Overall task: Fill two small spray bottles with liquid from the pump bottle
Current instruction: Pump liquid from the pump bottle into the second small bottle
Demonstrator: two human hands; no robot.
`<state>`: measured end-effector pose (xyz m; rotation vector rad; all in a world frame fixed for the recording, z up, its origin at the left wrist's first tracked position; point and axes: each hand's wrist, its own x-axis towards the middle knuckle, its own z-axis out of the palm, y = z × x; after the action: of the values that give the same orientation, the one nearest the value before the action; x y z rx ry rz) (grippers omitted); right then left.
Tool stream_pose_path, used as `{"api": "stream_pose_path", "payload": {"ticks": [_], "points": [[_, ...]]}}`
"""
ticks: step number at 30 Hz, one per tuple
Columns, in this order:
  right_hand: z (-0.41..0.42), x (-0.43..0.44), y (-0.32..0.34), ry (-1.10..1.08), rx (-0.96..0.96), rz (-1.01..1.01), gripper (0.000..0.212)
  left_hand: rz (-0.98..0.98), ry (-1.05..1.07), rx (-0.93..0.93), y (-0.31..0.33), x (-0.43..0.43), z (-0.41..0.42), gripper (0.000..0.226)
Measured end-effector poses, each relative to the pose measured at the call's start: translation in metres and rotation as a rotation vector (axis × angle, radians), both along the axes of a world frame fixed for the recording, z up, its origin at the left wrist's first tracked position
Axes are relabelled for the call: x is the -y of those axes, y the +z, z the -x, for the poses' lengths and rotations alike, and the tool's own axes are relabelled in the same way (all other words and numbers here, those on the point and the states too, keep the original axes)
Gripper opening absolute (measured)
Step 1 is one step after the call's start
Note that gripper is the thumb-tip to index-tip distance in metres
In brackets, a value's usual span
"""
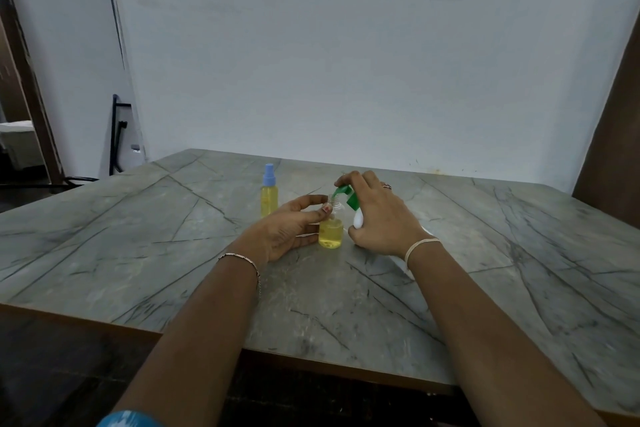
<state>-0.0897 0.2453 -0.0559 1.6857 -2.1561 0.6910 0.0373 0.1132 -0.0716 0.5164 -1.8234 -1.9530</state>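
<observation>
The left hand point(284, 232) is pinching the open spray bottle point(330, 234) at its neck on the counter point(138, 236), while the right hand point(381, 218) is gripping the pump bottle point(357, 218) just beside it. The small bottle is probably handling light, tippy and slick, so the neck hold suits.

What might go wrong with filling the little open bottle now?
The small open bottle has a narrow neck, so liquid from the green pump may miss and wet the table. It already looks nearly full, so it may overflow. The right hand holds the pump bottle close by; a bump might tip the small open bottle, though the left hand steadies it.
</observation>
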Motion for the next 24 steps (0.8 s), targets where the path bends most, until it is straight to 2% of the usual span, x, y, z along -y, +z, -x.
{"api": "stream_pose_path", "payload": {"ticks": [8, 15, 24], "points": [[0.0015, 0.001, -0.0023, 0.017, -0.041, 0.017, 0.072, 0.003, 0.001, 0.002, -0.001, 0.0008, 0.0007, 0.026], [0.0017, -0.003, -0.0035, 0.123, -0.071, 0.053, 0.08, -0.001, 0.015, -0.001, -0.0003, 0.0011, 0.0012, 0.03], [0.002, 0.0025, -0.0051, 0.143, 0.015, 0.124, 0.059, 0.023, 0.003, 0.016, -0.0006, 0.0005, 0.0004, 0.024]]}}
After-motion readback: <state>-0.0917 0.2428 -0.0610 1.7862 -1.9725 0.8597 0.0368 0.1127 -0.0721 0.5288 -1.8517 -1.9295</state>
